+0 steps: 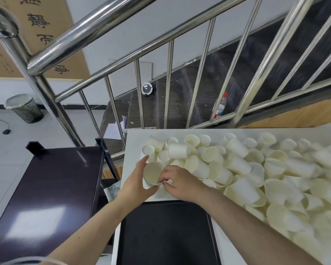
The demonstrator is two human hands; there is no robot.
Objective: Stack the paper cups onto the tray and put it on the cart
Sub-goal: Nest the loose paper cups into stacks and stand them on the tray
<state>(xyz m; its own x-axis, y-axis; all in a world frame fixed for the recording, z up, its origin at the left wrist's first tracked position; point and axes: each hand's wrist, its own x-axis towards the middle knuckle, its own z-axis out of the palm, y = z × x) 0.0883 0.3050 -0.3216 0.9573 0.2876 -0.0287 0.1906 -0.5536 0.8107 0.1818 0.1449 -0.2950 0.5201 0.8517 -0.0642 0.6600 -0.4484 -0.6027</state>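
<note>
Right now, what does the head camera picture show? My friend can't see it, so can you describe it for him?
Two bare hands hold white paper cups above an empty black rectangular tray: the left hand grips one open cup, and the right hand pinches another at its rim. A big heap of loose white paper cups covers the white table, and a dark cart stands to the left.

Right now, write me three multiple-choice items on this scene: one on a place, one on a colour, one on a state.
1. Where is the tray?
A. on the cart
B. on the white table, in front of the person
C. on the stairs

2. What colour is the tray?
A. black
B. red
C. white

3. What is the left hand doing?
A. hanging idle
B. pressing the tray
C. holding a paper cup

Key: 1 B, it lies on the table, the cart beside it. 2 A, its surface is black. 3 C, fingers wrap the cup.
</note>
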